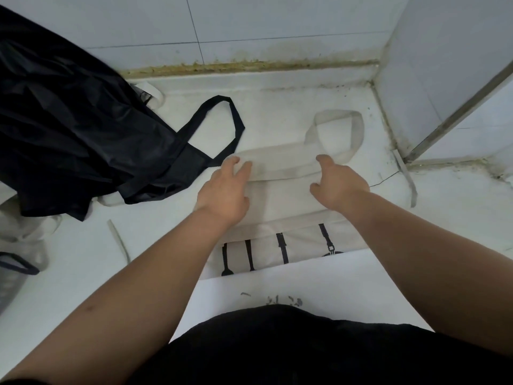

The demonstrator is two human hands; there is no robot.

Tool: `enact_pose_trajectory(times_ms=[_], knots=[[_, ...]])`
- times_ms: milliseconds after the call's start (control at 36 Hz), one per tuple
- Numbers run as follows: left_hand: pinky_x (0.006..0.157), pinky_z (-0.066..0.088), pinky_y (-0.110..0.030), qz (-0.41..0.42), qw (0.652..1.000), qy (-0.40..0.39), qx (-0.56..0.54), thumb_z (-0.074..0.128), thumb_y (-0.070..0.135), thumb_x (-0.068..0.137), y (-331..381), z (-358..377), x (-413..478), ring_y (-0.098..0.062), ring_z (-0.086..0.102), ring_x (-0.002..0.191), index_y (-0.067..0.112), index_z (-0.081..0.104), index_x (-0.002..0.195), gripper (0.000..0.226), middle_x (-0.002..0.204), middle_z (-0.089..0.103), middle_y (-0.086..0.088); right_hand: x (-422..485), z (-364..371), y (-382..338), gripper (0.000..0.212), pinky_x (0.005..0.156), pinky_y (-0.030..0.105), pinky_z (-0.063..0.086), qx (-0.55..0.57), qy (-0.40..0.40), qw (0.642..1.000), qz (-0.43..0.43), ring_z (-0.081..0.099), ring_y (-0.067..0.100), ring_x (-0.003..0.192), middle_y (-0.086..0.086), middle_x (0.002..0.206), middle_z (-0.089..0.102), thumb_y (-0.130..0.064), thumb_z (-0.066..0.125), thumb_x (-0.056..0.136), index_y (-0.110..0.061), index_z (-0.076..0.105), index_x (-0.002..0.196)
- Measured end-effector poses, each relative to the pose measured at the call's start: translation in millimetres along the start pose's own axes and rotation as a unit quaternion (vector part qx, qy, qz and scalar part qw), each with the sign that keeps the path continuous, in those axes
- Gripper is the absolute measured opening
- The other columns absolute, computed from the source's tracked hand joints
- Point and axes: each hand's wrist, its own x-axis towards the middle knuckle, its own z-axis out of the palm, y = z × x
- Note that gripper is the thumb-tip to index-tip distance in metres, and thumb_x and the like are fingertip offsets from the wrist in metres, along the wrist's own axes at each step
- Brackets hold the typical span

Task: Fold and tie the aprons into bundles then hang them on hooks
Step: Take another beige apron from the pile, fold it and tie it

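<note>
Risks: we're watching the cream apron, lying flat on the counter straight ahead, printed end nearest us. The left hand and right hand are each curling their fingers over one end of the rolled fold. If one side is rolling faster, we're guessing the bundle is going to cone and slacken. The waist ties are trailing loose on both sides and could be getting caught in the roll, leaving nothing to knot. The neck loop is lying just beyond the roll; burying it means no hook point. The black apron is crowding the left end — snag risk.

Materials: we're seeing thin matte cream cloth, slightly grubby, with black cutlery print and flat ribbon-like ties. The black apron is looking slick and crumpled. Counter is hard, smooth white; glossy tile wall behind — grimy seam.
</note>
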Motion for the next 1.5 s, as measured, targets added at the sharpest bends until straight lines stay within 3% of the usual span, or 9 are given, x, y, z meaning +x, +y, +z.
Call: enact_pose_trajectory(times_ms=[222,417,583,722,806,917,1167,1361,1500], knots=[[0.067,0.043,-0.031,0.021,0.999,-0.030,0.016,0.043,0.023,0.096,2,0,30,-0.024,0.055,0.093,0.017,0.060,0.110,0.023,0.109,0.056,-0.004,24,-8,0,0.069,0.074,0.032,0.043,0.023,-0.056,0.998,0.030,0.053,0.026,0.097,0.005,0.108,0.054,-0.025,0.050,0.090,-0.026,0.015,0.149],[0.070,0.051,-0.036,-0.125,0.922,0.134,-0.342,0.051,0.031,0.091,-21,-31,60,-0.027,0.064,0.072,0.018,0.058,0.076,0.021,0.061,0.059,0.002,52,-31,-22,0.027,0.075,0.031,0.038,-0.018,0.040,0.998,0.043,0.057,0.030,0.107,0.012,0.116,0.060,-0.017,0.042,0.095,-0.014,0.052,0.119],[0.079,0.046,-0.024,-0.227,0.840,0.245,-0.428,0.044,0.030,0.097,-43,-40,78,-0.017,0.062,0.091,0.019,0.054,0.122,0.028,0.107,0.060,-0.002,58,-45,-52,0.073,0.082,0.034,0.045,0.117,0.204,0.949,-0.211,0.030,0.028,0.138,0.004,0.160,0.002,0.002,0.039,0.094,-0.023,0.003,0.152],[0.107,0.033,-0.026,-0.191,0.903,0.156,-0.352,0.047,0.016,0.096,-57,-31,64,-0.018,0.044,0.125,0.018,0.023,0.151,0.059,0.153,0.022,-0.009,66,-36,-51,0.072,0.099,0.034,0.040,0.129,0.156,0.963,-0.176,0.033,0.023,0.136,0.005,0.154,0.025,0.003,0.037,0.091,-0.027,0.012,0.152],[0.092,0.025,-0.007,-0.142,0.931,0.153,-0.301,0.048,0.008,0.096,-56,-24,50,-0.004,0.042,0.105,0.016,0.036,0.146,0.052,0.148,0.032,-0.006,63,-28,-40,0.058,0.101,0.036,0.036,0.102,0.129,0.978,-0.126,0.040,0.025,0.129,0.006,0.145,0.039,-0.004,0.037,0.094,-0.021,0.026,0.148],[0.100,0.026,-0.015,-0.101,0.949,0.157,-0.253,0.050,0.007,0.094,-48,-15,31,-0.019,0.042,0.127,0.014,0.046,0.141,0.047,0.143,0.039,-0.007,46,-16,-31,0.047,0.095,0.038,0.042,0.111,0.127,0.980,-0.104,0.049,0.030,0.120,0.011,0.134,0.050,-0.012,0.039,0.096,-0.018,0.037,0.143],[0.100,0.040,-0.027,-0.012,0.977,0.064,-0.204,0.053,0.018,0.094,-17,13,-24,-0.019,0.052,0.119,0.021,0.064,0.124,0.032,0.128,0.058,0.000,-8,8,3,0.030,0.084,0.034,0.049,0.046,0.019,0.992,-0.116,0.058,0.023,0.102,0.000,0.108,0.065,-0.035,0.046,0.095,-0.020,0.061,0.115],[0.078,0.052,-0.039,0.016,0.972,0.148,-0.179,0.065,0.012,0.085,5,46,-66,-0.029,0.055,0.104,0.013,0.070,0.113,0.028,0.109,0.059,-0.007,-47,24,32,0.027,0.062,0.028,0.034,-0.050,0.027,0.973,-0.223,0.051,0.018,0.077,-0.007,0.081,0.047,-0.040,0.058,0.087,-0.024,0.043,0.071],[0.071,0.057,-0.041,0.122,0.973,0.137,-0.143,0.044,0.035,0.090,17,56,-81,-0.028,0.065,0.089,0.017,0.075,0.101,0.037,0.099,0.069,-0.002,-58,39,43,0.033,0.089,0.030,0.035,-0.090,0.013,0.969,-0.230,0.055,0.023,0.105,0.002,0.118,0.055,-0.033,0.044,0.096,-0.023,0.058,0.124]])
